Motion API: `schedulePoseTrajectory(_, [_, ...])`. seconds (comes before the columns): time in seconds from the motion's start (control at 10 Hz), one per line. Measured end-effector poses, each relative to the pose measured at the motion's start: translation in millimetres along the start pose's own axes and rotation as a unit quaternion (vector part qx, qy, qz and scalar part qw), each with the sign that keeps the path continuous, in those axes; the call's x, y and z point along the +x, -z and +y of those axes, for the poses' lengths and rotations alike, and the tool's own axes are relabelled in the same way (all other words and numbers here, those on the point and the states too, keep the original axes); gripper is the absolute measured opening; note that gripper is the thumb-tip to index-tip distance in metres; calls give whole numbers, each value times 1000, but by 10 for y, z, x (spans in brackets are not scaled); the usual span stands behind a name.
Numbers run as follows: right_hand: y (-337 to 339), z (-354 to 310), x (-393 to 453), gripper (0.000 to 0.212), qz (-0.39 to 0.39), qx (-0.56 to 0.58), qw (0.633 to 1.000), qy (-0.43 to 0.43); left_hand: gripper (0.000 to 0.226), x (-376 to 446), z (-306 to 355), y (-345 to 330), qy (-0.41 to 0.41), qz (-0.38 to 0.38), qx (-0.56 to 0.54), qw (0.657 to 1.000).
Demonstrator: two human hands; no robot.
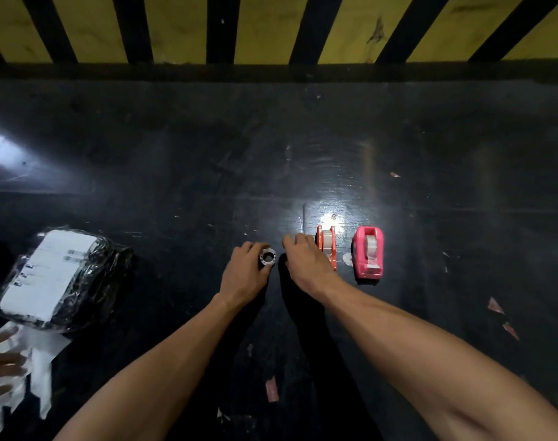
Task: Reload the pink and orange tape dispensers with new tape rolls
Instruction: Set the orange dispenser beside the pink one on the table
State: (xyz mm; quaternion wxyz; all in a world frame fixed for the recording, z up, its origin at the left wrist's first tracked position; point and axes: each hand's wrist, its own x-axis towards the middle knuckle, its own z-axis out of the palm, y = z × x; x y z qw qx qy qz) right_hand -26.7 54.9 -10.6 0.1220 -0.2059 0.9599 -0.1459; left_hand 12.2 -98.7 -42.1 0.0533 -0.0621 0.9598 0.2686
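On the black table stand two tape dispensers side by side, each with a clear roll inside: the orange dispenser [328, 246] and, to its right, the pink dispenser [368, 252]. My left hand [246, 271] grips a small tape roll [267, 257] with a grey core, resting on the table left of the orange dispenser. My right hand [308, 261] hovers between that roll and the orange dispenser, fingers spread, its side close against the dispenser; whether it touches is unclear.
A plastic-wrapped black package [61, 278] with a white label lies at the left. Another person's hand [1, 361] rests on white paper strips at the lower left edge. Paper scraps [495, 305] dot the table. A yellow-and-black striped wall [271, 27] runs along the back.
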Motion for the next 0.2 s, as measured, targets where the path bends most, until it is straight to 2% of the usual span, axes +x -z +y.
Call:
schedulePoseTrajectory(0.1, [-21,-10,10,33,-8,7,1000,-6,49,8,2,25,4,-10,-11,1000])
schedulePoseTrajectory(0.2, [11,-50,-45,31,16,25,1000,-6,61,-19,74,58,30,-22,-28,999])
